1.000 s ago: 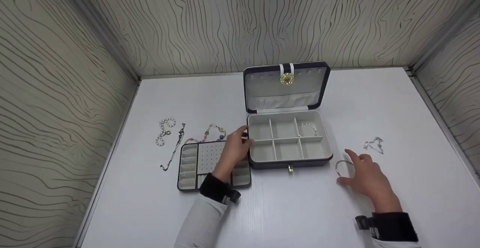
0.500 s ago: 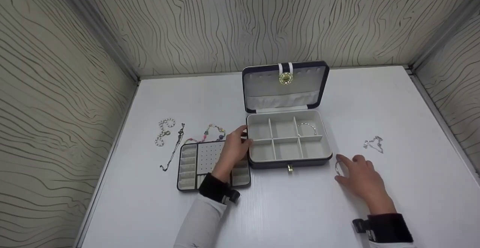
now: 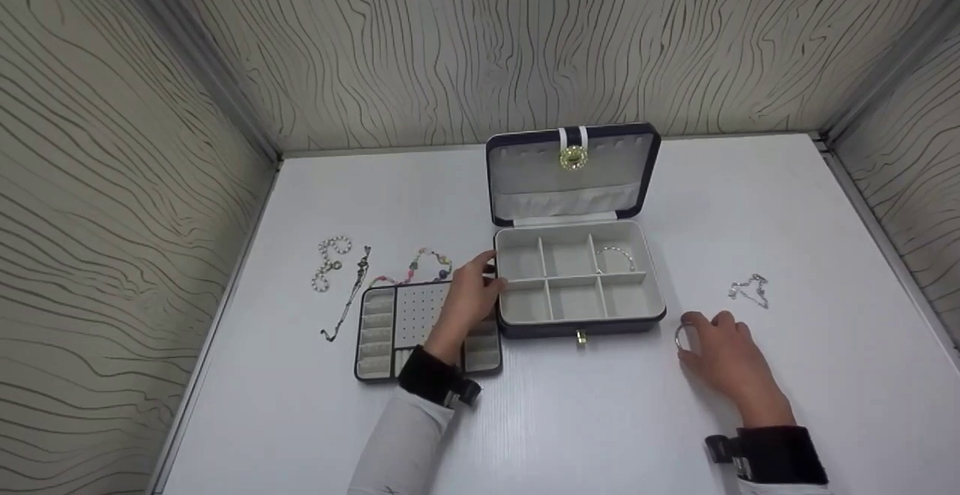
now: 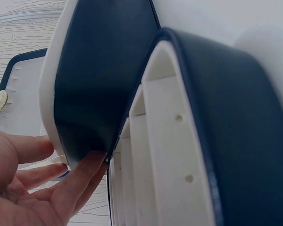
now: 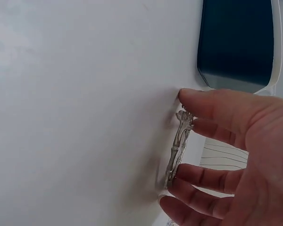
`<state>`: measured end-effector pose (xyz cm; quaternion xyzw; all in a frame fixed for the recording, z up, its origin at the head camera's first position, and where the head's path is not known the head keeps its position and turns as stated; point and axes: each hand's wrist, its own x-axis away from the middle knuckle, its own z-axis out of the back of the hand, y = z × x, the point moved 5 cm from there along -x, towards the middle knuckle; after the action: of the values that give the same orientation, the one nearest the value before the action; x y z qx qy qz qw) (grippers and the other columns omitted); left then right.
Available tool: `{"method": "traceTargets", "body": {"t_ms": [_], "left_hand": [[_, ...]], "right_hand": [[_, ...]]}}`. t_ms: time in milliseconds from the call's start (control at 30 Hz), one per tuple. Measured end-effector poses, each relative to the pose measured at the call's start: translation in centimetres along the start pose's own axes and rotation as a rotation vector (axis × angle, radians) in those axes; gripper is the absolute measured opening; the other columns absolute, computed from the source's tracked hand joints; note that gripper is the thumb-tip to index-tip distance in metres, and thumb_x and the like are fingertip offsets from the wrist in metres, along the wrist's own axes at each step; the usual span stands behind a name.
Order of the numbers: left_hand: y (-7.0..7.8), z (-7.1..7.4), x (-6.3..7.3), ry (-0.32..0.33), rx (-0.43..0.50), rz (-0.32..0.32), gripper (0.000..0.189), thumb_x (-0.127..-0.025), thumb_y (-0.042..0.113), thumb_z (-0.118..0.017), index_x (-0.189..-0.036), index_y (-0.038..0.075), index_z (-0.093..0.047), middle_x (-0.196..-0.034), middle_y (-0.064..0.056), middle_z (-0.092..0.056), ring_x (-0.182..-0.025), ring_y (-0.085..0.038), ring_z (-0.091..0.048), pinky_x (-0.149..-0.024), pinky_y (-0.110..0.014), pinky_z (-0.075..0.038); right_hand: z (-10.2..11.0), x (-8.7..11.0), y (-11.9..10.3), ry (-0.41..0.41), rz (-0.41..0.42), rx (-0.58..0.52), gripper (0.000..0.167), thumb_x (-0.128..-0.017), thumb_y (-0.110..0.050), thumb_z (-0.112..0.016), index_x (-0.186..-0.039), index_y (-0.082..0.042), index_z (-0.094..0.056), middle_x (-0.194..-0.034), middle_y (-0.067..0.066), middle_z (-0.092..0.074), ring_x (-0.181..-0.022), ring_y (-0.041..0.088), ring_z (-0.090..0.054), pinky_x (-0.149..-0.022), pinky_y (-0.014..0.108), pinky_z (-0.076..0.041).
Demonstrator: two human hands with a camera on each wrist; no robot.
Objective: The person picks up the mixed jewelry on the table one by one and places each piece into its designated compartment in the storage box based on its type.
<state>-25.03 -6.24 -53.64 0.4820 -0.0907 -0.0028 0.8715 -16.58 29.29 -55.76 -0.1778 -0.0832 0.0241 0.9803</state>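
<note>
Lower right, half-curled right hand (image 3: 729, 360) pinches silver bangle (image 5: 178, 146), apparently a grasp calling for lifting; loosely spread left hand (image 3: 471, 292) touches jewellery box (image 3: 622, 326).

White tabletop (image 3: 592, 412) bears a navy lidded rectangular box (image 3: 536, 328), dark-rimmed grey sectioned tray (image 3: 376, 328), white beaded strand (image 3: 325, 262), multicoloured beaded strand (image 3: 410, 274), dark silvery chain (image 3: 352, 295), bright silvery chain (image 3: 759, 282) and, apparently, round silvery bangle (image 5: 175, 148).
</note>
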Motion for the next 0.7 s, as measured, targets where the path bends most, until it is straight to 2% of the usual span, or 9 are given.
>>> {"method": "traceTargets", "body": {"t_ms": [233,467,700], "left_hand": [[-0.09,-0.04,-0.01,0.0,-0.002,0.001,0.053,-0.094,0.007,-0.064,-0.144,0.003,-0.046,-0.121,-0.019,-0.063,-0.099,-0.023,-0.067,-0.08,-0.031,-0.055],[-0.01,0.02,0.01,0.005,-0.01,-0.034,0.051,-0.093,0.006,-0.064,-0.142,0.001,-0.048,-0.12,-0.02,-0.063,-0.101,-0.026,-0.066,-0.082,-0.035,-0.054],[0.05,0.06,-0.04,0.006,-0.027,-0.025,0.052,-0.093,0.006,-0.063,-0.142,0.001,-0.048,-0.122,-0.02,-0.063,-0.101,-0.026,-0.066,-0.084,-0.035,-0.054]], "right_hand": [[-0.03,-0.49,0.89,-0.038,-0.047,-0.054,0.062,-0.08,-0.02,-0.075,-0.133,-0.001,-0.05,-0.106,0.034,-0.041,-0.089,0.048,-0.048,-0.069,0.055,-0.044],[0.04,-0.47,0.91,-0.032,-0.035,-0.056,0.056,-0.078,-0.019,-0.076,-0.127,0.0,-0.057,-0.101,0.032,-0.047,-0.088,0.046,-0.049,-0.07,0.055,-0.045],[0.26,-0.43,0.87,-0.018,-0.041,-0.083,0.055,-0.076,-0.021,-0.077,-0.125,-0.002,-0.06,-0.104,0.033,-0.048,-0.092,0.049,-0.05,-0.072,0.056,-0.045]]}}
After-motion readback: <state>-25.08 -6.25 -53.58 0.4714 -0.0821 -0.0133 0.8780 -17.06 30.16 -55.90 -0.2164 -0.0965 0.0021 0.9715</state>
